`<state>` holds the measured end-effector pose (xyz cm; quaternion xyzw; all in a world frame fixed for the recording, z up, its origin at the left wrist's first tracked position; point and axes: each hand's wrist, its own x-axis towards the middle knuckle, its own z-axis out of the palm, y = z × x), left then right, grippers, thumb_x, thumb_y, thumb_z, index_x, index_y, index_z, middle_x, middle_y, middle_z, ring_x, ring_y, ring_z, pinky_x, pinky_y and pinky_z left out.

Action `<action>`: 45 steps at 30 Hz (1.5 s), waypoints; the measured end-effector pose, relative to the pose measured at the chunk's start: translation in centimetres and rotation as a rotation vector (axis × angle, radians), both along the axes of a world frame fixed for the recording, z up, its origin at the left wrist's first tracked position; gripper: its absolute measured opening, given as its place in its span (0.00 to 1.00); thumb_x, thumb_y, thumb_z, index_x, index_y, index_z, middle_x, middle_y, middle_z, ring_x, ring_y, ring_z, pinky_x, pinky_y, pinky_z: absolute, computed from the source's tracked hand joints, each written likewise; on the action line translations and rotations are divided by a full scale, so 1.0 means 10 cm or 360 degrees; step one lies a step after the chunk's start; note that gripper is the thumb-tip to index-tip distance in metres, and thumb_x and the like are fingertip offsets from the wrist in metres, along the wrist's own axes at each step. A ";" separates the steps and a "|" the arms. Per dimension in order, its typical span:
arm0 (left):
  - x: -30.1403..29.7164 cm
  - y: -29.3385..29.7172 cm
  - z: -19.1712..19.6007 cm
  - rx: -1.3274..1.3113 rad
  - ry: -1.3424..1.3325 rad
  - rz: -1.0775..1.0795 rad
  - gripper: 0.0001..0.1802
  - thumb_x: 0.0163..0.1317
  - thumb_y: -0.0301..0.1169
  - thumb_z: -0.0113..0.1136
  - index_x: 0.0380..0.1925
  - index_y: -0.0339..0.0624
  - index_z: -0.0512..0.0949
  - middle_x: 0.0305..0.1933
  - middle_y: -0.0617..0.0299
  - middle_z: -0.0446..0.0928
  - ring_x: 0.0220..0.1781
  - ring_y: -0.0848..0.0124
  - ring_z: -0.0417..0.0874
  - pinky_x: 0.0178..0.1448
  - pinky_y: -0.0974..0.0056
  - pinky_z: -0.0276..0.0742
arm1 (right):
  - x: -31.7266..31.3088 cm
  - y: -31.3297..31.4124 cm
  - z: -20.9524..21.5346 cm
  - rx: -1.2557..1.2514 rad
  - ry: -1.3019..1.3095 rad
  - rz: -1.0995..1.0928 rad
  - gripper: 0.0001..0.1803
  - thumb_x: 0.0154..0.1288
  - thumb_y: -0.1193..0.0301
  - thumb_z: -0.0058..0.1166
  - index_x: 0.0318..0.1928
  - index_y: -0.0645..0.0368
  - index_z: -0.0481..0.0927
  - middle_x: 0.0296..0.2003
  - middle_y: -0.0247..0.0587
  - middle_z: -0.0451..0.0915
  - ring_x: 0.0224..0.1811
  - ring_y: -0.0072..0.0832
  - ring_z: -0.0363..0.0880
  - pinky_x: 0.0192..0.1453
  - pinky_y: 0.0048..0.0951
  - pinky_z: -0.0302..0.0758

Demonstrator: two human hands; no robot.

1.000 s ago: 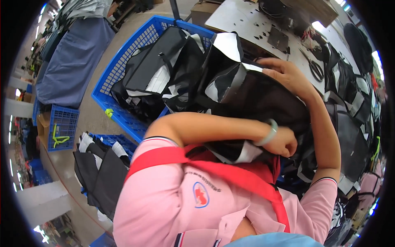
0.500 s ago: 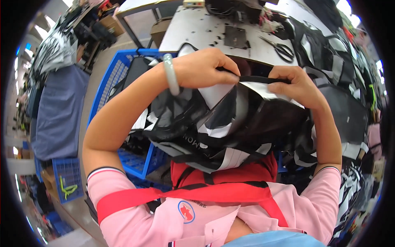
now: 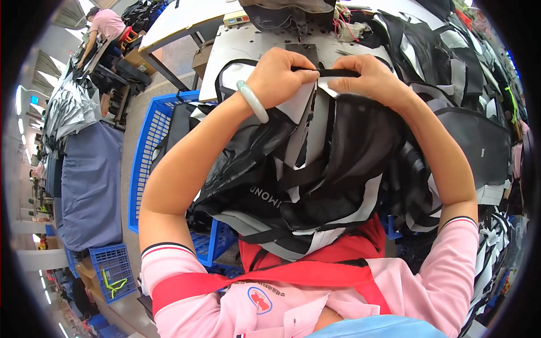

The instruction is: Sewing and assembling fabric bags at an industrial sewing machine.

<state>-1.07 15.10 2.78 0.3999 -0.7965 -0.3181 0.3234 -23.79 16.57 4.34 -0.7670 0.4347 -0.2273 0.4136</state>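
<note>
— What's in the hands?

— A black strap [image 3: 338,72]. The left hand [image 3: 277,76] is clenched on one end, the right hand [image 3: 369,79] pinches the other, so it runs taut between them above the bag [image 3: 304,169].

— Where's the bag?

— On the lap, against the red apron [image 3: 315,270], its black and white panels bunched up under both forearms. A pale bangle [image 3: 252,101] sits on the left wrist.

— Around it?

— A blue crate [image 3: 147,169] of black pieces to the left, a white table [image 3: 236,45] just beyond the hands, more cut pieces [image 3: 473,135] piled to the right.
</note>
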 end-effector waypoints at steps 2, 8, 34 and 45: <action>0.00 -0.13 -0.01 0.0088 -0.0005 -0.0047 0.11 0.56 0.31 0.63 0.34 0.34 0.84 0.25 0.56 0.82 0.28 0.71 0.79 0.38 0.66 0.75 | -0.02 -0.17 -0.07 -0.0011 -0.0042 -0.0016 0.16 0.59 0.63 0.63 0.38 0.65 0.82 0.28 0.30 0.79 0.33 0.15 0.72 0.40 0.21 0.69; 0.05 -0.42 -0.11 0.0313 -0.0091 -0.0116 0.12 0.58 0.31 0.63 0.35 0.33 0.85 0.28 0.59 0.83 0.33 0.75 0.80 0.42 0.68 0.76 | -0.05 -0.40 -0.25 0.0026 -0.0166 -0.0063 0.13 0.58 0.66 0.63 0.37 0.63 0.83 0.28 0.28 0.79 0.33 0.13 0.73 0.39 0.19 0.69; -0.01 -1.36 -0.62 0.0217 0.0004 0.0441 0.15 0.56 0.33 0.67 0.39 0.34 0.85 0.35 0.55 0.84 0.38 0.70 0.83 0.47 0.67 0.76 | 0.04 -1.36 -0.64 0.0173 -0.0298 -0.0179 0.16 0.63 0.62 0.63 0.45 0.61 0.82 0.35 0.25 0.79 0.36 0.12 0.74 0.42 0.16 0.70; 0.02 -1.51 -0.64 0.0173 0.0169 0.0407 0.15 0.53 0.35 0.67 0.37 0.36 0.86 0.36 0.52 0.85 0.40 0.66 0.85 0.49 0.65 0.77 | 0.04 -1.54 -0.69 0.0310 -0.0461 -0.0146 0.12 0.66 0.66 0.60 0.45 0.60 0.81 0.35 0.24 0.80 0.36 0.09 0.76 0.39 0.13 0.71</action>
